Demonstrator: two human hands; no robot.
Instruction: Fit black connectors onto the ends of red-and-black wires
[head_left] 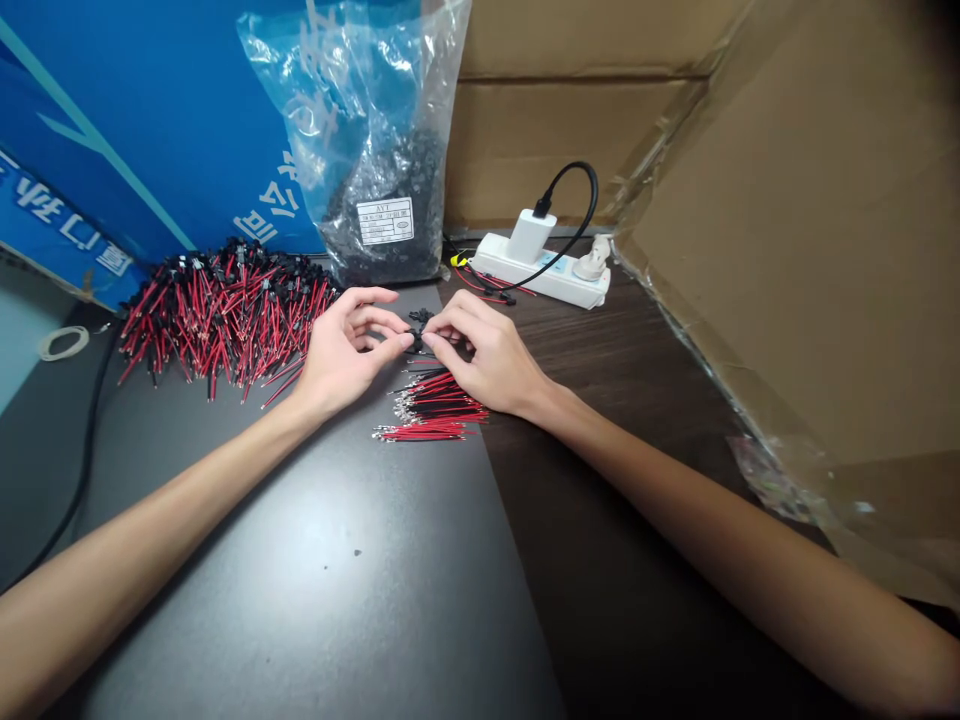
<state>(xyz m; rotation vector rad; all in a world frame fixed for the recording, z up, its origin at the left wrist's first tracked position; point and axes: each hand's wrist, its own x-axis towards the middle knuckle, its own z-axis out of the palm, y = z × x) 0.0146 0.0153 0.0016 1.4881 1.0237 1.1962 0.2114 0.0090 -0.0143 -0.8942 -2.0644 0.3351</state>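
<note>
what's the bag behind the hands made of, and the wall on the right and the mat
Bag: thin clear plastic film, going by its crinkles and glare. Right wall: brown corrugated cardboard, matte, with shiny tape along its edge. Mat: smooth dark grey sheet with a soft sheen, perhaps plastic or rubber; the look leaves that open.

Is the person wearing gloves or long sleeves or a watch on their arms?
No. The left hand and right hand are bare, without gloves or rings. Both forearms are uncovered right up to the picture's edge, with no sleeves, watch or bracelet showing.

A small assembly workbench: heaped wire leads (225, 310) (red-black), cardboard boxes (810, 230) around.
</note>
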